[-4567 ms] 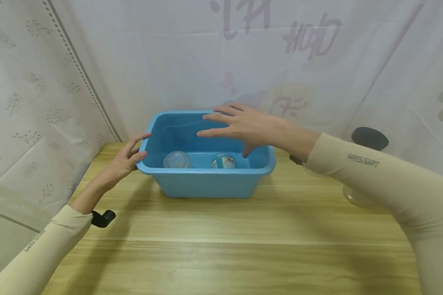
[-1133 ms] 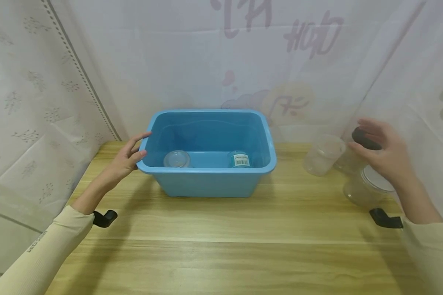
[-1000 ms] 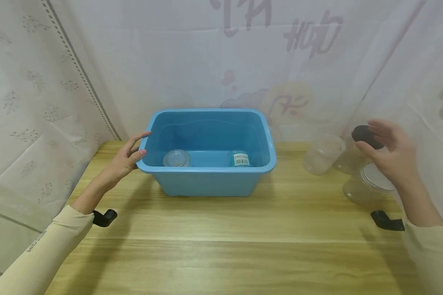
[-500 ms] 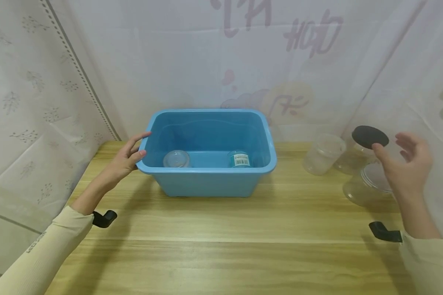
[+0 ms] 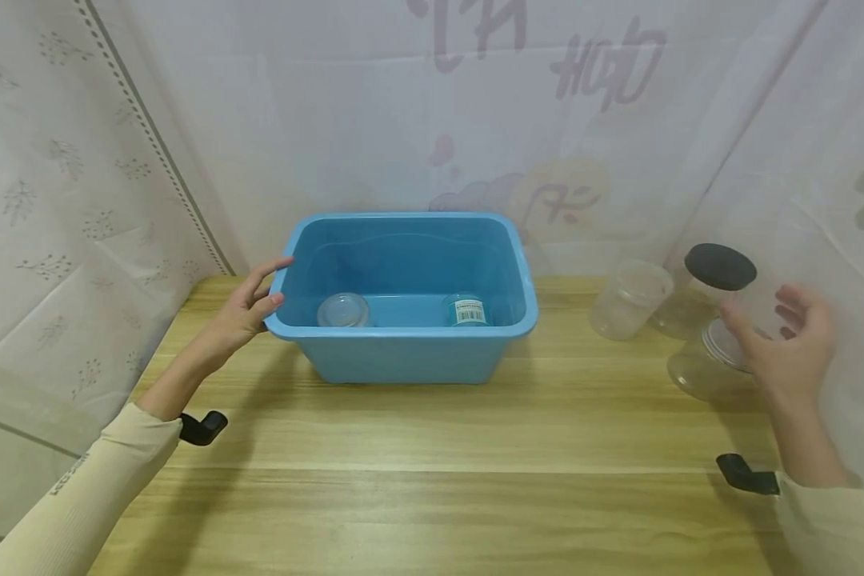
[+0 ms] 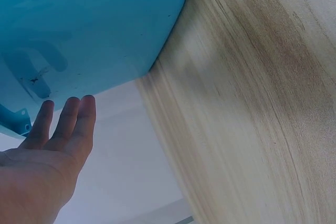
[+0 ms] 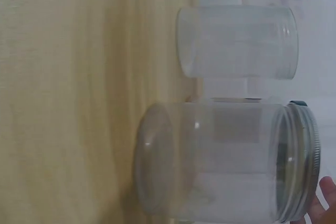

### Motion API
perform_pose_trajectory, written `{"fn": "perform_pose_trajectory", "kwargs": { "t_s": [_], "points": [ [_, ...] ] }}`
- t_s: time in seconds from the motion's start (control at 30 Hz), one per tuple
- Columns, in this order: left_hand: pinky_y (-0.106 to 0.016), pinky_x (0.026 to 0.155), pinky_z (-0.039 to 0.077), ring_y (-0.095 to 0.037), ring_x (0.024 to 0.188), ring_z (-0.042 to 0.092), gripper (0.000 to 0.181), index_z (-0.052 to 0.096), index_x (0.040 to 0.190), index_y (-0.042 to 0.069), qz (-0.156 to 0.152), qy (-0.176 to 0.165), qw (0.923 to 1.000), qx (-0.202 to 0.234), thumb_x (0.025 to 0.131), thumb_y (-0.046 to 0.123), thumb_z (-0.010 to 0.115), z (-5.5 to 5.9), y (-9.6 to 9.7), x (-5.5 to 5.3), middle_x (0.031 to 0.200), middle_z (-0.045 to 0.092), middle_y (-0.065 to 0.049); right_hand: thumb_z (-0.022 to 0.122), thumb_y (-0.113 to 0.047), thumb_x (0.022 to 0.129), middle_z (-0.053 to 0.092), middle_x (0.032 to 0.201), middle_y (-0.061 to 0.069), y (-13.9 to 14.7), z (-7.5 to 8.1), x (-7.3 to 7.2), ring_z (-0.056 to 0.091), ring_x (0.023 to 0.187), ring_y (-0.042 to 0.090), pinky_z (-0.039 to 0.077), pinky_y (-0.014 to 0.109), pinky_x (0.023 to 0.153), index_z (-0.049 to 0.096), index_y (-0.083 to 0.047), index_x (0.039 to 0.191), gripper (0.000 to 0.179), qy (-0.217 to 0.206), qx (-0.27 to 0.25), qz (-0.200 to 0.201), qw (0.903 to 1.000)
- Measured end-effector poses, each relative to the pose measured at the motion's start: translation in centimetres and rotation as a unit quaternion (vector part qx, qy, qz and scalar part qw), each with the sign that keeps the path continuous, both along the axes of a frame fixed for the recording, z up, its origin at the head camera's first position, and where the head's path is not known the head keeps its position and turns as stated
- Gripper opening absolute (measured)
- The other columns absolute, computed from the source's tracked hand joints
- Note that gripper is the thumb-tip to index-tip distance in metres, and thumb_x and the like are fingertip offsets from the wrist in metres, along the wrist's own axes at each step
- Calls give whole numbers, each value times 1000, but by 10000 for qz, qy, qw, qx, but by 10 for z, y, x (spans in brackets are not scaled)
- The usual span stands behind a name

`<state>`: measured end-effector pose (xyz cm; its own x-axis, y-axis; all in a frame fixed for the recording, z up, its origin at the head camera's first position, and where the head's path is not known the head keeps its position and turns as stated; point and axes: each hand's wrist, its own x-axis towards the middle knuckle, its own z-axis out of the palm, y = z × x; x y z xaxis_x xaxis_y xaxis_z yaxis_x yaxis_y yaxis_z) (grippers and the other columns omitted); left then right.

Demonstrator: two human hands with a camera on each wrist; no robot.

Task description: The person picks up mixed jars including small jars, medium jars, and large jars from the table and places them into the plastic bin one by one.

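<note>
In the head view my left hand point(image 5: 248, 312) holds the left rim of a blue plastic tub point(image 5: 403, 360), thumb and index finger over the edge. Its other fingers point(image 6: 84, 121) reach straight against the tub's outer wall in the left wrist view. Inside the tub lie a clear round container point(image 5: 342, 310) and a jar with a teal band and barcode label point(image 5: 468, 310). At the right, my right hand point(image 5: 795, 344) hovers with fingers spread beside a wide clear jar point(image 5: 698, 370) with a screw lid point(image 7: 304, 161). Its fingertips show just past that lid in the right wrist view.
A clear jar with a black lid point(image 5: 720, 266) stands behind the wide jar, and a clear cylindrical container point(image 5: 622, 308) stands left of it. The wooden table point(image 5: 432, 480) ends at white patterned curtains point(image 5: 374, 120).
My right hand has gone from above the tub to the jars at the right, then lowered toward the wide jar. The teal-banded jar inside the tub sits farther right. The left hand has stayed put.
</note>
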<state>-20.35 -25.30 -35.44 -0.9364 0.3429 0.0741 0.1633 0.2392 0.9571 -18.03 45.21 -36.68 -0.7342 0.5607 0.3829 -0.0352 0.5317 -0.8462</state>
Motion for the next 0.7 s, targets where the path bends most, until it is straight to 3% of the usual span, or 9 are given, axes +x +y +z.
{"fn": "perform_pose_trajectory", "kwargs": {
  "t_s": [0.17,0.37,0.7],
  "points": [
    [-28,84,52,-26,108,61,55,26,161,26,-12,-12,10000,26,111,21,46,1,0,1,146,42,-30,87,-16,79,50,129,-8,-3,-6,7,47,119,9,34,27,104,53,-21,140,70,-185,-137,29,9997],
    [-28,85,52,-25,109,61,54,27,161,26,-4,-27,10000,35,111,19,46,1,0,0,147,41,-29,88,-18,78,44,135,-8,-1,-15,13,44,128,18,32,28,109,46,-22,146,80,-455,-67,-45,9989],
    [-28,86,52,-27,113,59,55,27,161,27,12,-70,10000,40,111,19,47,1,0,-1,150,39,-28,91,-20,74,44,134,-8,-4,-30,13,37,131,14,22,25,110,42,-20,149,90,-348,47,-195,9992]
  ]
}}
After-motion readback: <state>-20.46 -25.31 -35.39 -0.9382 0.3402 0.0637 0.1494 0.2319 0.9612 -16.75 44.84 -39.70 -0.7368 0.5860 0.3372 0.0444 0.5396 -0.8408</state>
